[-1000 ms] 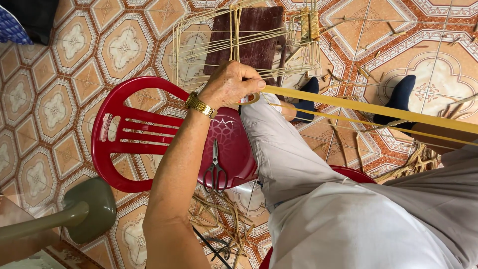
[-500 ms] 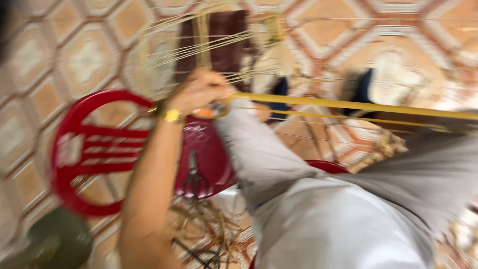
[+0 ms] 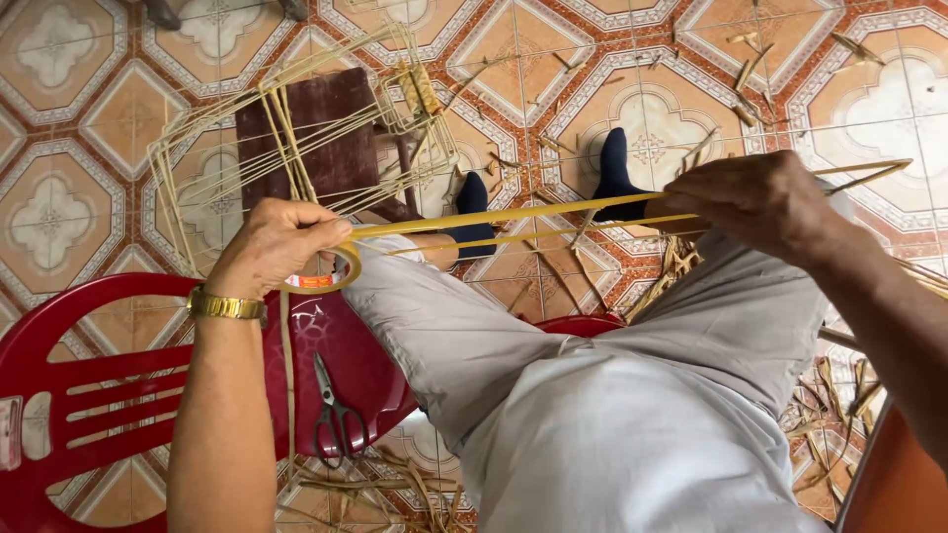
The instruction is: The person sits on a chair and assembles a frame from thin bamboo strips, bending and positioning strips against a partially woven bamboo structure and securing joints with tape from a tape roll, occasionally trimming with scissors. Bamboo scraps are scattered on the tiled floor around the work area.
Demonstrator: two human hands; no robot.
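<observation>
Head view: two long, flat yellow bamboo strips (image 3: 513,219) stretch across the middle of the frame, held taut between both hands. The left hand (image 3: 276,247), left of centre, is closed on their near end together with a roll of tape (image 3: 331,274); the right hand (image 3: 760,197), at the right, is clamped around the strips farther along. Judging by this, the strips are gathered but not yet bound. In the upper left a half-built frame of thin bamboo sticks (image 3: 296,128) lies on the patterned tile floor (image 3: 59,197), open-sided, so much seems left. Black-handled scissors (image 3: 336,415) rest on the glossy red plastic chair (image 3: 109,385) at the lower left, with dry shavings (image 3: 395,489) scattered just below.
</observation>
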